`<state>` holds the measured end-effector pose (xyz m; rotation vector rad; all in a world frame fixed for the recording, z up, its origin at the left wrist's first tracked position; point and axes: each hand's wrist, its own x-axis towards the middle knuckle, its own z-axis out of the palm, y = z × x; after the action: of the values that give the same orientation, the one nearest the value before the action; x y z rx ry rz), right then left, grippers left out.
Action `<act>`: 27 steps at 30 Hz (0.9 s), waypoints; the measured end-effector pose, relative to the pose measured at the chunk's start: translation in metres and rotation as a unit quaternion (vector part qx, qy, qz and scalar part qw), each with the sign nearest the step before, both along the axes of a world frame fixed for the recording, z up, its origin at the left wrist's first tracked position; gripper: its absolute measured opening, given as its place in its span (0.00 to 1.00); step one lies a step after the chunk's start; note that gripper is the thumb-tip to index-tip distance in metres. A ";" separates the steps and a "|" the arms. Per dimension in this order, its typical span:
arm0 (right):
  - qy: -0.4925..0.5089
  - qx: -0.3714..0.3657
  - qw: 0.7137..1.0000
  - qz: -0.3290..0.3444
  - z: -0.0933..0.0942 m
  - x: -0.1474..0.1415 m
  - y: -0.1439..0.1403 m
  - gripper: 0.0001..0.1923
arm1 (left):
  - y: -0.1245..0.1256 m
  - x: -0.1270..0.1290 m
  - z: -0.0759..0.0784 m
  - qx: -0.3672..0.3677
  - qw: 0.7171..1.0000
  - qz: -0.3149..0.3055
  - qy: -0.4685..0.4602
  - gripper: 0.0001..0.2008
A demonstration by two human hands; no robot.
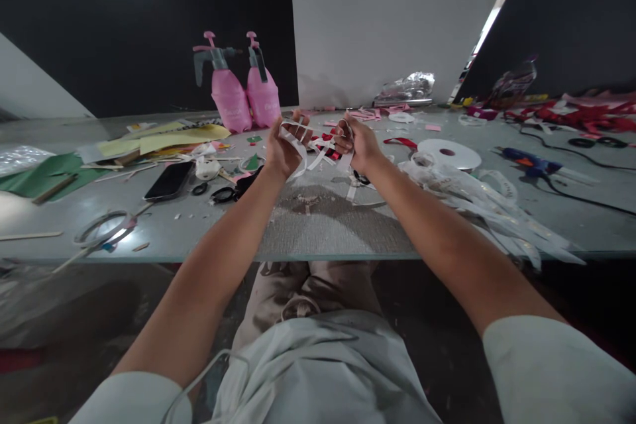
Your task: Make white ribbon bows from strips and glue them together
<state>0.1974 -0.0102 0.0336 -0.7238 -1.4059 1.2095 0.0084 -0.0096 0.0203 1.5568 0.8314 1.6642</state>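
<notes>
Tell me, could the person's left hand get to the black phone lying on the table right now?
Probably not straight away. The left hand is closed on white ribbon strips shared with the right hand. The phone lies close to its left, with nothing standing between, so once the ribbon is released the way looks free.

Two pink spray bottles (246,89), one phone (169,180)
</notes>
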 end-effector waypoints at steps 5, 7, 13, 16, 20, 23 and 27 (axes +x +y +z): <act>0.011 -0.022 1.000 0.018 -0.008 -0.005 0.003 0.21 | 0.004 0.000 -0.001 -0.002 1.000 0.005 0.020 0.25; 0.006 -0.025 0.999 0.034 -0.012 -0.007 0.005 0.20 | 0.007 0.002 -0.003 -0.005 0.999 0.001 0.042 0.25; 0.019 -0.016 1.000 0.011 -0.023 -0.014 0.008 0.24 | 0.009 0.008 -0.012 -0.078 0.996 -0.040 0.009 0.22; 0.035 -0.033 0.998 -0.034 -0.025 -0.015 0.011 0.25 | 0.007 0.012 -0.015 -0.135 0.985 -0.087 -0.063 0.14; 0.050 -0.052 0.997 -0.027 -0.027 -0.013 0.015 0.25 | 0.002 0.016 -0.016 -0.176 0.964 -0.152 -0.127 0.06; 0.046 -0.063 0.997 -0.011 -0.031 -0.013 0.016 0.27 | 0.001 0.018 -0.016 -0.182 0.961 -0.145 -0.148 0.07; 0.022 0.002 0.999 -0.042 -0.035 -0.013 0.016 0.28 | 0.003 0.020 -0.016 -0.190 0.965 -0.093 -0.152 0.11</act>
<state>0.1842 0.0063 -0.0011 -0.7426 -1.3280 1.1507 0.0288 -0.0066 0.0045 1.0497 0.7600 1.4562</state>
